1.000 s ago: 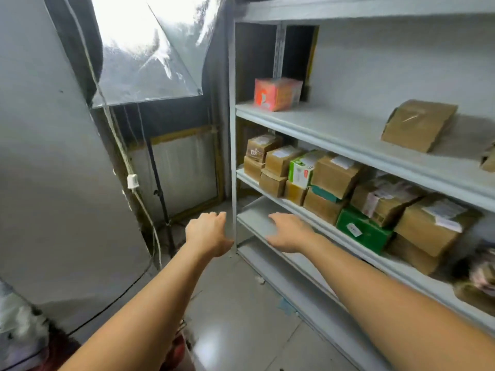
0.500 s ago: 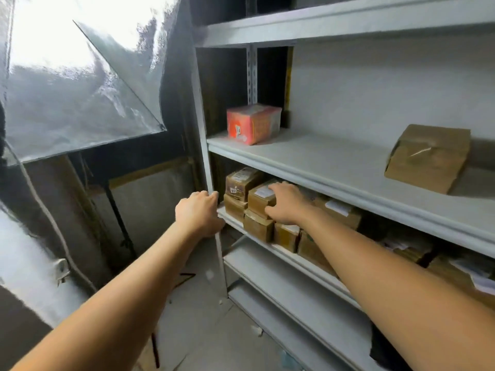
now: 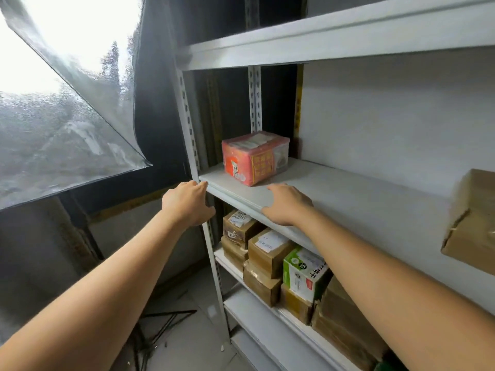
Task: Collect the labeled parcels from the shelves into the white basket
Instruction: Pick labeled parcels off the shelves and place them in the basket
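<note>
Grey metal shelving fills the right of the view against a pale wall, and its middle board [image 3: 361, 199] carries the orange parcel [image 3: 255, 158], a plastic-wrapped box that sits upright near the board's left end, close to the back corner. A small white sticker shows on the parcel's left face.

The right hand [image 3: 286, 204] lies palm down just in front of the orange parcel, over the board's front lip. Its fingers are stretched out and relaxed and point at the parcel's lower edge; it holds nothing, and I cannot tell whether the fingertips touch the box. The left hand [image 3: 187, 203] is in front of the orange parcel and to its left, at the board's corner by the perforated post [image 3: 187, 116]. Its fingers are loosely curled and hold nothing.

Below the orange parcel, one shelf down, brown parcels [image 3: 267, 250] with white labels are stacked in twos, with a green-and-white box [image 3: 305, 274] just beside them. Far right of the orange parcel, on the same board, a brown paper parcel [image 3: 471, 223] is partly cut off by the edge. Left of the orange parcel, beyond the post, hangs a crinkled silver sheet [image 3: 67, 129]; thin black stand legs [image 3: 166, 317] spread on the tiled floor [image 3: 192, 344] below.
</note>
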